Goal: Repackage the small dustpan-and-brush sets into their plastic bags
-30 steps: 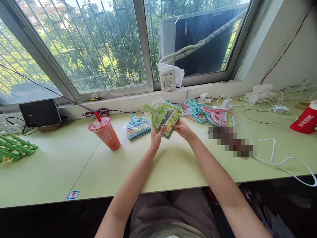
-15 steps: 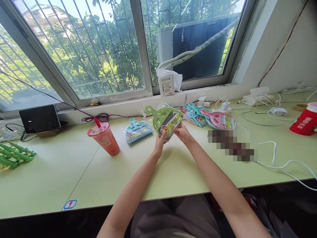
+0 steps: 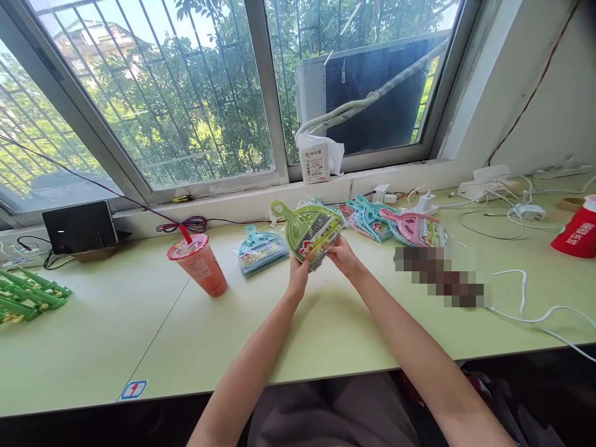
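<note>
A green mini dustpan and brush set (image 3: 305, 226) in clear wrap is held tilted above the table, its ring handle up to the left. My left hand (image 3: 299, 273) grips its lower edge, thumb on the front. Closed on its lower right side is my right hand (image 3: 343, 256); the fingers behind the pack are hidden. To the left, a stack of blue dustpan sets (image 3: 263, 250) lies on the table. Just right of the held pack are turquoise dustpan sets (image 3: 371, 217) and a pink dustpan set (image 3: 412, 226), overlapping in a loose pile.
A red drink cup with a straw (image 3: 199, 266) stands left of the blue stack. At far left are a black tablet (image 3: 80, 230) and green bamboo-like pieces (image 3: 30, 295). White cables (image 3: 535, 313) and a red cup (image 3: 577, 231) lie right. A tissue pack (image 3: 316, 162) sits on the sill.
Both hands keep hold of the green set, which is turned slightly. The whole view has shifted a little; the other objects stay in place on the table.
</note>
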`<state>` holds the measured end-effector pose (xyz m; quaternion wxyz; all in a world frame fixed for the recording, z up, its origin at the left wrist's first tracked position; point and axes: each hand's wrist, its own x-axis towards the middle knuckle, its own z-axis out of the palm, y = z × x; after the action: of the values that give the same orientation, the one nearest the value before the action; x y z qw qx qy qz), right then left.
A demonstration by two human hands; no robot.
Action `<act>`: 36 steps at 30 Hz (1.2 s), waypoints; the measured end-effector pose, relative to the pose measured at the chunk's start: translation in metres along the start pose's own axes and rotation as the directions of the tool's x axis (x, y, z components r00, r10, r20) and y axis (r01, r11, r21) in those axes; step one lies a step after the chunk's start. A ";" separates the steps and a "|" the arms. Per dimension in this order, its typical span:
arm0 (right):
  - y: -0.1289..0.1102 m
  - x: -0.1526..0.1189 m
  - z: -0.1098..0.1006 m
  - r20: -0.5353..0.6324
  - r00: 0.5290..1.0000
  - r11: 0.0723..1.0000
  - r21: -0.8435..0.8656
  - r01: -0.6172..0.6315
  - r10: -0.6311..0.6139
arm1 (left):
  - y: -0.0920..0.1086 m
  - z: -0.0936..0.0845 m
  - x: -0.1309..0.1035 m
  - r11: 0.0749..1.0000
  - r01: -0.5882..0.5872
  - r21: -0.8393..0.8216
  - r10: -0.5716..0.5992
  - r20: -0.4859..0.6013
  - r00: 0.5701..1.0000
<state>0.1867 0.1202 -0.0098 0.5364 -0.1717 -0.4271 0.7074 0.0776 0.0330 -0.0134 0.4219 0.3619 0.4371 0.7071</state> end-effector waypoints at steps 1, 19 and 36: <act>0.000 0.000 0.000 -0.001 1.000 1.000 -0.004 0.003 -0.003 | 0.001 0.000 -0.001 1.000 0.007 -0.002 -0.007 0.027 1.000; -0.007 0.000 -0.004 0.057 0.998 0.997 -0.075 -0.037 0.041 | 0.014 0.003 -0.006 0.998 -0.011 0.057 0.004 0.117 0.993; -0.001 -0.001 -0.003 -0.004 1.000 0.997 -0.072 -0.018 0.018 | 0.009 0.004 -0.005 0.998 -0.002 0.057 -0.003 0.080 0.997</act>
<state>0.1896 0.1205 -0.0108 0.5244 -0.1958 -0.4497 0.6961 0.0804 0.0269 -0.0043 0.4288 0.4016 0.4400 0.6792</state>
